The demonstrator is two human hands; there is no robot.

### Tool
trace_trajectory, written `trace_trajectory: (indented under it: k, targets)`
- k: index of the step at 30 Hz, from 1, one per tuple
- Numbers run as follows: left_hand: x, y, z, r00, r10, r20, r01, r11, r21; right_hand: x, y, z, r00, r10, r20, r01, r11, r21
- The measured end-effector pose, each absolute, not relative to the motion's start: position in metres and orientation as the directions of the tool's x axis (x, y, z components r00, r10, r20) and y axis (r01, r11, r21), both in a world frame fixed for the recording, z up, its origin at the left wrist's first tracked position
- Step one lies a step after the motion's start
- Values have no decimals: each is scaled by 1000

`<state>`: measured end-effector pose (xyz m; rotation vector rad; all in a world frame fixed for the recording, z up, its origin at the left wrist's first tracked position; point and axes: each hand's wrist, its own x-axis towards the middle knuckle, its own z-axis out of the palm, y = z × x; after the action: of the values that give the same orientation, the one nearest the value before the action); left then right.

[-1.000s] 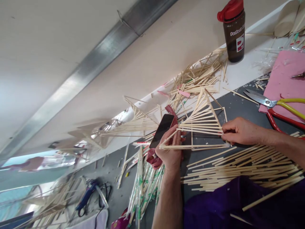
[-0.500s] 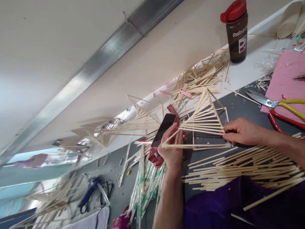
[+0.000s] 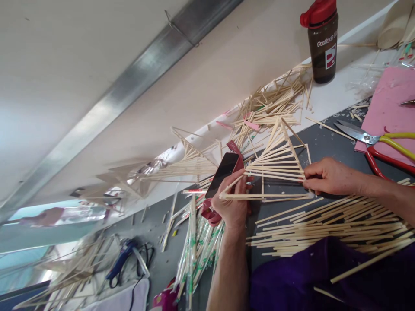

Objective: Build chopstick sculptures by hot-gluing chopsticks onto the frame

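Between my hands is a frame of thin wooden sticks (image 3: 279, 172), with a fan of sticks rising to a peak. My left hand (image 3: 231, 198) grips its left corner; some of those fingers are hidden behind the sticks. At the right side, my right hand (image 3: 320, 176) pinches the end of the lowest fan stick against the frame's edge. Beside my left hand lies a dark phone (image 3: 222, 172) with a red strap (image 3: 238, 153). Loose sticks (image 3: 330, 224) are spread below the frame, close to my lap.
Red-and-yellow-handled scissors (image 3: 372, 138) rest by pink sheets (image 3: 389, 108) on the right. Behind stands a bottle (image 3: 322, 47) with a red lid. More stick frames (image 3: 191, 162) line the wall. A blue glue gun (image 3: 121, 261) and wrapped chopsticks (image 3: 197, 246) lie left.
Hardly anything differs. Both hands keep their hold on the stick frame, and the view has shifted very slightly.
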<state>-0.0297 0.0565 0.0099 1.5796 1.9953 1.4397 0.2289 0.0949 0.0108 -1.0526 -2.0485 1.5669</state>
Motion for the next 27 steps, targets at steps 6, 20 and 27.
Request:
trace_trajectory:
  k: [6, 20, 27]
  targets:
    - [-20, 60, 16, -541, 797, 267, 466, 19, 885, 230, 96, 16, -654, 737, -168, 364, 112, -925]
    - [-22, 61, 32, -504, 848, 162, 285, -14, 959, 239, 101, 6, -620, 753, -221, 335, 0, -942]
    - [-13, 55, 39, -411, 911, 11, 66, 18, 998, 254, 107, 18, -680, 634, -368, 462, -19, -887]
